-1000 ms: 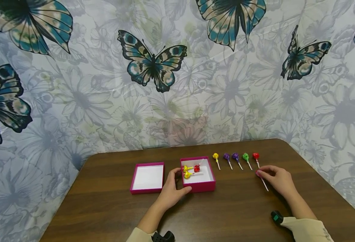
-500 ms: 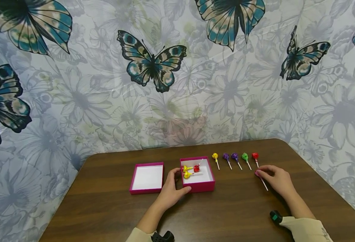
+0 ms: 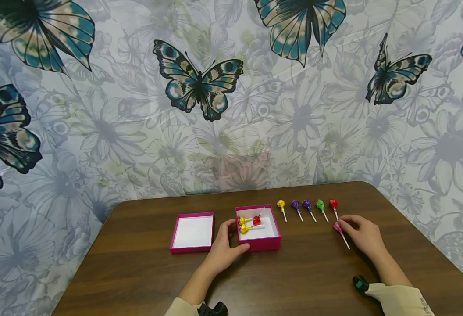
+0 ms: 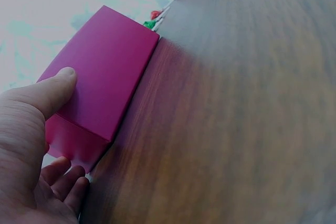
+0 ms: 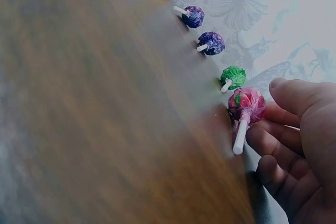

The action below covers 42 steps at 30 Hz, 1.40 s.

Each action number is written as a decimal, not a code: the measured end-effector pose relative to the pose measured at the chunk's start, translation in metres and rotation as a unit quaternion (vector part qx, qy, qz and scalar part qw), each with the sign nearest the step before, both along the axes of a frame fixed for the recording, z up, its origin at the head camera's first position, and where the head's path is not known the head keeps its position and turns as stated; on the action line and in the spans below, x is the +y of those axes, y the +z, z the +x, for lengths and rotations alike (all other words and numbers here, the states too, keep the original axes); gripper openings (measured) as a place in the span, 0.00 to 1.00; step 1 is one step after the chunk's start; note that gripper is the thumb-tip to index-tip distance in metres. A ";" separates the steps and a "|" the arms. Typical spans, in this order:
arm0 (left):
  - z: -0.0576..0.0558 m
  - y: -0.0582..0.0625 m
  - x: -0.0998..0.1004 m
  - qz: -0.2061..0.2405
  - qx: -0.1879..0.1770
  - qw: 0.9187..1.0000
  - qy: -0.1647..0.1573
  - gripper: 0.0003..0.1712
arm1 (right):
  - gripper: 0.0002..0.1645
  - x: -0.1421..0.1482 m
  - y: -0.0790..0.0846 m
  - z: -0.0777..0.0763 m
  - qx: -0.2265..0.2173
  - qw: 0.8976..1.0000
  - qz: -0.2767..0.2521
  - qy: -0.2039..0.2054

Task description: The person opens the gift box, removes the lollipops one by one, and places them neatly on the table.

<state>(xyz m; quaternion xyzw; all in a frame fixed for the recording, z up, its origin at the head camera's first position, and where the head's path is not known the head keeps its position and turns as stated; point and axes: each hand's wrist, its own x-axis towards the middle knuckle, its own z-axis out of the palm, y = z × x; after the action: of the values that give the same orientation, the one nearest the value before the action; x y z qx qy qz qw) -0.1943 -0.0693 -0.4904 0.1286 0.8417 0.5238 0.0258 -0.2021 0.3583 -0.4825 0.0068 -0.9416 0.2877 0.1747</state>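
Note:
My left hand [image 3: 224, 248] holds the left side of an open magenta box [image 3: 260, 244], its thumb against the front wall, as the left wrist view also shows. Inside the box lie two yellow lollipops and a red one [image 3: 257, 220]. Over on the right, a pink lollipop [image 5: 245, 104] lies with its white stick pointing towards me. My right hand [image 3: 361, 235] is just beside its head; in the right wrist view the thumb stands apart from the candy and fingertips are close behind it. A red lollipop [image 3: 333, 203] lies just beyond.
The box's magenta lid [image 3: 193, 232] lies white inside up, left of the box. Along the back of the brown table [image 3: 286, 281] run a yellow lollipop [image 3: 281, 203], two purple lollipops [image 3: 307, 204] and a green lollipop [image 3: 320, 204]. A butterfly-print cloth [image 3: 294, 145] hangs behind.
My right thumb and fingers have come off the pink lollipop's head, which now shows more fully. The left hand and the box have stayed in place.

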 end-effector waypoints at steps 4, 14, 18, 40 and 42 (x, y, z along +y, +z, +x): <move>0.000 -0.001 0.000 0.001 0.003 1.000 0.000 0.48 | 0.15 0.000 0.000 0.000 0.021 1.000 0.008 -0.007; 0.001 0.001 -0.001 0.005 -0.001 1.000 -0.005 0.48 | 0.05 -0.002 0.004 0.000 0.140 0.990 0.001 -0.028; 0.001 0.001 -0.001 0.010 -0.001 1.000 -0.006 0.48 | 0.05 -0.008 0.010 0.001 0.172 0.985 -0.006 -0.029; 0.000 0.001 -0.001 0.012 0.002 1.000 -0.007 0.48 | 0.12 -0.067 0.064 -0.005 0.192 0.975 -0.036 0.103; 0.000 0.001 -0.001 0.013 0.002 1.000 -0.006 0.48 | 0.13 -0.072 0.067 -0.008 0.189 0.975 -0.031 0.113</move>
<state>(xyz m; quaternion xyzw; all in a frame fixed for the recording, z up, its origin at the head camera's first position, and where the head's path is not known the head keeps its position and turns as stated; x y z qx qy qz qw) -0.1944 -0.0700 -0.4895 0.1350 0.8342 0.5340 0.0259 -0.2097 0.2858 -0.4152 0.1618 -0.8752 0.3281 0.3165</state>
